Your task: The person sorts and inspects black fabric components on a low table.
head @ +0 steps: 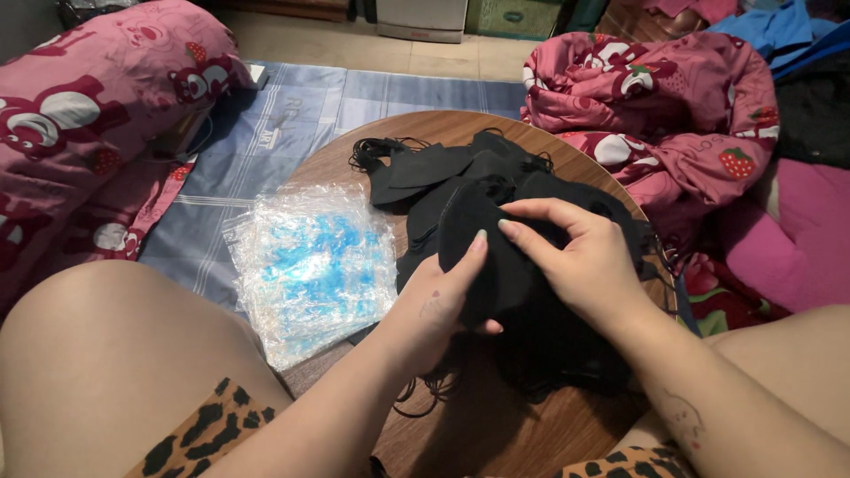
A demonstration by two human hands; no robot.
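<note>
From the head camera, looking down past the person's bare knees, a small round wooden table (531, 425) carries a loose heap of black face masks (460, 173) with thin ear loops trailing off the edges. The left hand (438, 305) cups one black mask (496, 265) from below, thumb up along its front, fingers closed under the cloth. The right hand (584, 261) comes over from the other side and pinches the same mask at its upper edge between thumb and forefinger, so the mask sits raised between both hands, just above the middle of the table. To the left, half over the table rim, lies a stack of clear plastic bags (310, 265) with blue print showing through; no mask can be seen inside them, so the packing looks barely started, with the heap still large. A pink printed blanket (655, 106) lies bunched to the right and a pink pillow (80, 115) to the left, on a blue striped mat (266, 133). How many masks are in the heap is hard to tell, since black on black merges, and the left fingertips are hidden under the mask.
</note>
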